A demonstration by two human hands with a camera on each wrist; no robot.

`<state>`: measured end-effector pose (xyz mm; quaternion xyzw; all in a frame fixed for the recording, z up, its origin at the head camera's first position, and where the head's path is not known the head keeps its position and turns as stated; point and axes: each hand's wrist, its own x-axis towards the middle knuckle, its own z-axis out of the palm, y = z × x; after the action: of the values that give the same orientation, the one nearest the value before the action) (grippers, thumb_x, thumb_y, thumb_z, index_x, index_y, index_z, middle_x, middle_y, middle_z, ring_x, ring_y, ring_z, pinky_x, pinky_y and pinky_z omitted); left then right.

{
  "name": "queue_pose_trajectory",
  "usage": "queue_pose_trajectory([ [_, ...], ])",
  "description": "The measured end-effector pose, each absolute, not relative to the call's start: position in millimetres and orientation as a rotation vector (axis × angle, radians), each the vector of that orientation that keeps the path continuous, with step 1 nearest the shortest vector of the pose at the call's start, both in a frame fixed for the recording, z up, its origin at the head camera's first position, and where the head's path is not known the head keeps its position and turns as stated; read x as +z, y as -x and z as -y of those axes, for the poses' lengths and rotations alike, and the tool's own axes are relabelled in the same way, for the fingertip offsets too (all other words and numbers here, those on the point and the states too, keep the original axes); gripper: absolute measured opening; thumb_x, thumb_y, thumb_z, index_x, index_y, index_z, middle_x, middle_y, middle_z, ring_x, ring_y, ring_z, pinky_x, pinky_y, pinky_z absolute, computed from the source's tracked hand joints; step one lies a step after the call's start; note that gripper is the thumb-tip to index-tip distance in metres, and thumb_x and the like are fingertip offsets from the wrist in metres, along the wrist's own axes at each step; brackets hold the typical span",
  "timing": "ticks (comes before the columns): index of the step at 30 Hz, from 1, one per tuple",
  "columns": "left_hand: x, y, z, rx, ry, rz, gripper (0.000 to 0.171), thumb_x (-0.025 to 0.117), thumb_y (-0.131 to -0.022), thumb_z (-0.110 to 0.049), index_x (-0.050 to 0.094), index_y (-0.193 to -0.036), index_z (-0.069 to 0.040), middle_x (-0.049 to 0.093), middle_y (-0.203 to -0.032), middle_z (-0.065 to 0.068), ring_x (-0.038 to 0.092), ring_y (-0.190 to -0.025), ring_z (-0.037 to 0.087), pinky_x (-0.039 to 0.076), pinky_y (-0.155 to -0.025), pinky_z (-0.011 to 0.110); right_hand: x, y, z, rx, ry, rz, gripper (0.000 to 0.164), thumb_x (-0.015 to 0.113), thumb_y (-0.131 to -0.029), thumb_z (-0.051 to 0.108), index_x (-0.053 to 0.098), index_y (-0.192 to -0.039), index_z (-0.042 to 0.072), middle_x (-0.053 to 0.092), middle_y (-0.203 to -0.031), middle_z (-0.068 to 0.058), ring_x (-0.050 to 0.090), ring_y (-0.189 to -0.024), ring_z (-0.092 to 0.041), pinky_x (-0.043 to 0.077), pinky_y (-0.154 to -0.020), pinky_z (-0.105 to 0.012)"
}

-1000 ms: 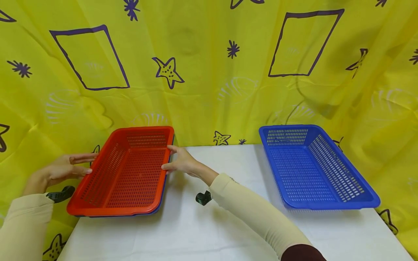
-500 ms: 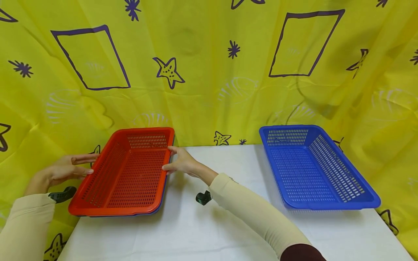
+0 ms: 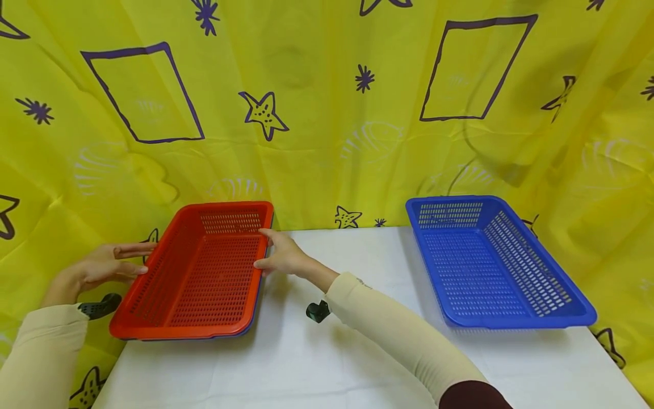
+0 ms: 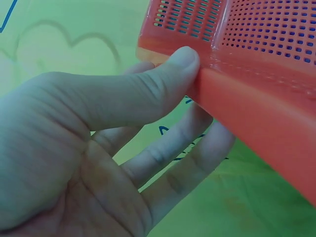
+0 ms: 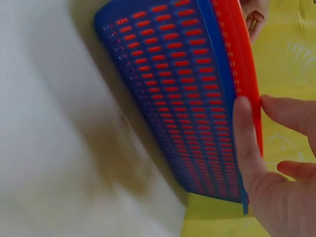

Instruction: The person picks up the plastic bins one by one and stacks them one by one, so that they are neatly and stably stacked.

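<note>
A red perforated plastic basket (image 3: 219,284) sits nested inside a blue basket (image 5: 217,54) at the left of the table. In the head view only a thin blue edge shows below the red rim. My left hand (image 3: 109,266) holds the red rim's left side, thumb on top and fingertips against its underside, as the left wrist view shows. On the right side, my right hand (image 3: 286,255) pinches the rim between thumb and fingers. Its thumb (image 5: 244,118) lies along the rims in the right wrist view. Nothing lies in the red basket.
A second blue perforated basket (image 3: 475,272) stands on the right part of the white-covered table (image 3: 327,363). Behind everything hangs a yellow patterned curtain (image 3: 317,165). A small dark device (image 3: 318,311) is on the right wrist, another (image 3: 100,307) on the left.
The red basket appears to sit very slightly lower within the blue one. Both hands stay at its sides in nearly the same pose; the right-hand blue basket stays put.
</note>
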<state>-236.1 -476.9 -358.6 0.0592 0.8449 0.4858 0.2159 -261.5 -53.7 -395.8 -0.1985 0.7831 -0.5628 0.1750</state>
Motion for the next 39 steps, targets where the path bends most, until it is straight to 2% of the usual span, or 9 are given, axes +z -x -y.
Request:
queue_pose_trajectory([
  [3, -360, 234, 477, 1.322, -0.152, -2.373, 0.052, 0.068, -0.098, -0.007, 0.060, -0.143, -0.032, 0.059, -0.119, -0.034, 0.072, -0.100, 0.011, 0.062, -0.082, 0.040, -395, 258, 55, -1.475, 0.656, -2.376, 0.087, 0.079, -0.088, 0.001, 0.031, -0.161, 0.007, 0.050, -0.141, -0.027, 0.074, -0.068, -0.033, 0.061, -0.060, -0.030],
  [7, -362, 232, 478, 1.352, -0.167, -2.369, 0.053, 0.067, -0.099, -0.006, 0.058, -0.133, -0.047, 0.059, -0.121, -0.033, 0.070, -0.100, 0.006, 0.062, -0.081, 0.041, -395, 257, 53, -1.280, 0.775, -2.615, 0.083, 0.079, -0.091, 0.014, 0.034, -0.160, 0.010, 0.052, -0.148, -0.021, 0.070, -0.108, -0.031, 0.059, -0.090, -0.036],
  [10, -364, 231, 479, 1.433, -0.177, -2.328, 0.058, 0.064, -0.100, -0.003, 0.055, -0.131, -0.051, 0.060, -0.121, -0.031, 0.071, -0.100, 0.009, 0.062, -0.082, 0.044, -395, 257, 51, -1.174, 0.813, -2.721, 0.083, 0.079, -0.092, 0.026, 0.034, -0.161, 0.012, 0.056, -0.145, -0.015, 0.059, -0.119, -0.027, 0.051, -0.102, -0.041],
  [15, -367, 229, 480, 1.483, -0.180, -2.297, 0.063, 0.062, -0.102, -0.003, 0.047, -0.143, -0.048, 0.054, -0.122, -0.030, 0.071, -0.102, 0.011, 0.062, -0.083, 0.046, -395, 256, 47, -1.184, 0.807, -2.705, 0.085, 0.078, -0.093, 0.031, 0.032, -0.162, 0.013, 0.055, -0.137, -0.019, 0.057, -0.087, -0.017, 0.052, -0.079, -0.033],
  [25, -368, 229, 481, 1.429, -0.169, -2.322, 0.066, 0.059, -0.105, -0.008, 0.035, -0.154, -0.044, 0.049, -0.140, -0.005, 0.069, -0.105, 0.009, 0.061, -0.087, 0.045, -396, 255, 46, -1.234, 0.793, -2.662, 0.085, 0.078, -0.093, 0.031, 0.031, -0.162, 0.014, 0.049, -0.143, -0.023, 0.057, -0.079, -0.014, 0.050, -0.068, -0.025],
  [30, -370, 228, 485, 1.472, -0.158, -2.191, 0.061, 0.049, -0.110, -0.013, 0.027, -0.158, -0.043, 0.058, -0.128, -0.017, 0.066, -0.111, 0.007, 0.059, -0.092, 0.041, -399, 255, 46, -1.281, 0.787, -2.625, 0.084, 0.078, -0.094, 0.029, 0.031, -0.162, 0.013, 0.046, -0.147, -0.023, 0.058, -0.074, -0.011, 0.050, -0.070, -0.024],
  [35, -375, 226, 488, 1.502, -0.157, -2.091, 0.064, 0.041, -0.113, -0.017, 0.011, -0.165, -0.037, 0.061, -0.127, -0.019, 0.065, -0.114, 0.009, 0.058, -0.094, 0.039, -404, 256, 48, -1.409, 0.715, -2.492, 0.083, 0.077, -0.095, 0.027, 0.030, -0.162, 0.014, 0.041, -0.156, -0.023, 0.069, -0.069, -0.016, 0.056, -0.085, -0.030],
  [37, -378, 226, 489, 1.538, -0.190, -2.057, 0.063, 0.039, -0.113, -0.015, 0.011, -0.165, -0.036, 0.062, -0.129, -0.018, 0.065, -0.115, 0.009, 0.058, -0.094, 0.039, -406, 256, 48, -1.486, 0.649, -2.394, 0.084, 0.077, -0.095, 0.026, 0.029, -0.163, 0.016, 0.039, -0.158, -0.023, 0.073, -0.070, -0.022, 0.055, -0.093, -0.034],
  [39, -380, 226, 490, 1.577, -0.228, -2.019, 0.060, 0.038, -0.112, -0.012, 0.019, -0.163, -0.039, 0.063, -0.130, -0.017, 0.065, -0.116, 0.009, 0.058, -0.094, 0.037, -408, 255, 49, -1.581, 0.581, -2.263, 0.084, 0.076, -0.096, 0.023, 0.027, -0.164, 0.017, 0.036, -0.159, -0.024, 0.074, -0.073, -0.030, 0.057, -0.094, -0.041],
])
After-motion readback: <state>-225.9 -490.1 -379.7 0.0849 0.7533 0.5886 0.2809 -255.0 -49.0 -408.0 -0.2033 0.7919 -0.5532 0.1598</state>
